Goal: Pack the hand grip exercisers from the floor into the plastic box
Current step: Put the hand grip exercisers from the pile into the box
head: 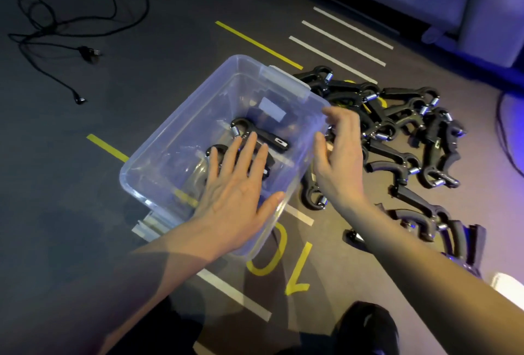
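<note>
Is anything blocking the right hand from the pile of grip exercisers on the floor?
Nothing visible. The right hand hovers open at the plastic box's right rim, and the pile of grip exercisers lies uncovered right beside it.

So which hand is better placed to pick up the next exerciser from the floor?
The right hand, probably. It is open beside the pile of exercisers on the floor, while the left hand lies flat inside the plastic box.
</note>
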`<state>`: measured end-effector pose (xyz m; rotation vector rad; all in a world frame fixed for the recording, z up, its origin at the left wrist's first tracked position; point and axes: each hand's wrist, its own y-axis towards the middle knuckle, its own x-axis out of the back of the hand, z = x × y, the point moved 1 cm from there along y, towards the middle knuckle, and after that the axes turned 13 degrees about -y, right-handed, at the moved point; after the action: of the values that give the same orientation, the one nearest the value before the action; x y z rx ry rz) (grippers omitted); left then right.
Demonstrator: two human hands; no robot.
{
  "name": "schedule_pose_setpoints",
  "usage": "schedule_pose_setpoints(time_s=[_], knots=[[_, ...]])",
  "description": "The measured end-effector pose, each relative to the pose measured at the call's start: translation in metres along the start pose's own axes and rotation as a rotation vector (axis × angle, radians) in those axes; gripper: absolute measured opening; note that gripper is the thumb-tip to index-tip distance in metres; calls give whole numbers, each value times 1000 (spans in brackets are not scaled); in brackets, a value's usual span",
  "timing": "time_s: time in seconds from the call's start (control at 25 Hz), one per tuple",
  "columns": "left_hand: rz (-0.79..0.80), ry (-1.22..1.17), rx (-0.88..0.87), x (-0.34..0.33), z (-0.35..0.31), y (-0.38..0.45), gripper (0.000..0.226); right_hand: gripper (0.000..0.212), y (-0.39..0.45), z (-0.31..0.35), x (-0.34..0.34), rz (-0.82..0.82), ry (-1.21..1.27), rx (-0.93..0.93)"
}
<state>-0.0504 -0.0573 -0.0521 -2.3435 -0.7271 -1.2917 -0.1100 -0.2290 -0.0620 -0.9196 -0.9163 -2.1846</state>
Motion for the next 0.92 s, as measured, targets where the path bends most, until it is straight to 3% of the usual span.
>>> schedule_pose_setpoints(time_s=[0.12, 0.28, 0.36, 0.68, 0.8, 0.92], knots=[[105, -18, -38, -12, -13, 0, 84, 38, -31, -52, 0, 112, -144, -186], [251, 50, -12, -22, -18, -2, 78, 50, -65, -104, -19, 733, -325, -325], [269, 45, -13, -23, -18, -3, 77, 55, -64, -111, -28, 905, -393, -330], [288, 17, -22, -27, -12, -4, 78, 55, -32, -102, -50, 1084, -507, -387], [291, 32, -9, -26, -8, -5, 81, 53, -36, -94, -49, 1011, -435, -438], [271, 27, 0, -23, -3, -7, 85, 55, -50, -92, -34, 840, -291, -469]])
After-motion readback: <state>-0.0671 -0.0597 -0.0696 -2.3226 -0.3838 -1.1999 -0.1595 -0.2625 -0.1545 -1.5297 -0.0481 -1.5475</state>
